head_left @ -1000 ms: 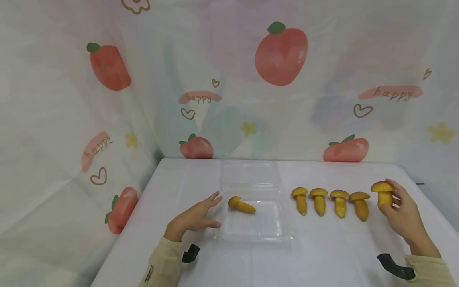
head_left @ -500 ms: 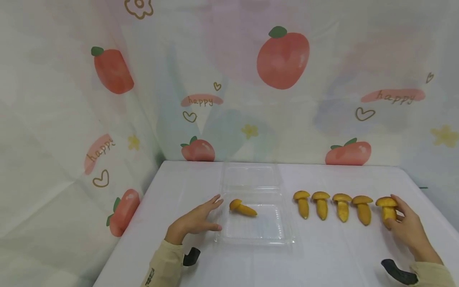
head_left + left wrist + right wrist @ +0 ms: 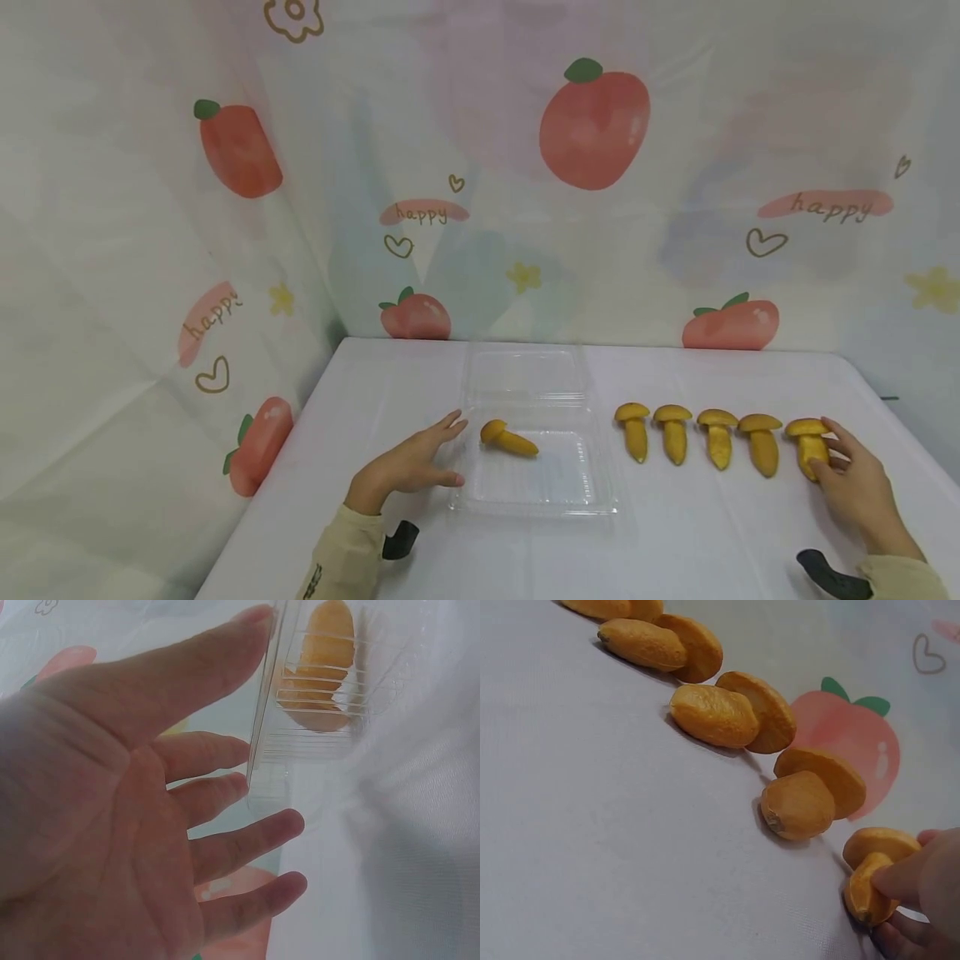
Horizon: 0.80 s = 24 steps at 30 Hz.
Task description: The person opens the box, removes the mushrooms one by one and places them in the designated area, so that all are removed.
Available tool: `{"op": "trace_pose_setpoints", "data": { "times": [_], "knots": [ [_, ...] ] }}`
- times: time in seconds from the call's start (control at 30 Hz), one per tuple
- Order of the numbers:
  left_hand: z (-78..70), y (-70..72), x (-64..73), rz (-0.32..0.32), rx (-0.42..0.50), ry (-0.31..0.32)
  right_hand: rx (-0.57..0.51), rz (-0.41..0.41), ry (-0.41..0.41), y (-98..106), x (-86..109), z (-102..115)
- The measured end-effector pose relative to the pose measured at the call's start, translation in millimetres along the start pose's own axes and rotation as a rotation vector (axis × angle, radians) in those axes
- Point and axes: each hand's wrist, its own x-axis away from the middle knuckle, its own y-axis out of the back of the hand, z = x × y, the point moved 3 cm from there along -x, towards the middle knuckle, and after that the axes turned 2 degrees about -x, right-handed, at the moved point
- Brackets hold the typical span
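Note:
At the right end of a row of yellow mushrooms, my right hand [image 3: 861, 492] holds one mushroom [image 3: 808, 446] on the table. In the right wrist view, the thumb lies against that mushroom's stem [image 3: 868, 885], with fingertips showing beyond and below it. My left hand [image 3: 408, 461] is spread at the left side of a clear plastic box [image 3: 540, 510], thumb and fingers extended; in the left wrist view the thumb [image 3: 225, 660] reaches its edge. Another mushroom [image 3: 510, 438] lies on its side inside the box. Whether the left fingers press on the plastic is hard to tell.
Several more mushrooms [image 3: 718, 437] stand in line between the box and my right hand, caps toward the back. The box's lid [image 3: 525, 372] lies folded back behind it. A printed cloth wall [image 3: 480, 275] rises at the table's rear edge.
My right hand has come down with its mushroom, which was raised beside the row and is now level with the others. The left hand stays by the box. The head view has shifted slightly.

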Motion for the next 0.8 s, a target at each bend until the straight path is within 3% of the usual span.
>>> {"op": "trace_pose_setpoints", "data": {
  "times": [0.8],
  "knots": [
    [-0.7, 0.9, -0.4, 0.004, -0.001, 0.019, -0.009, -0.014, 0.008, -4.0, 0.6, 3.1]
  ]
}}
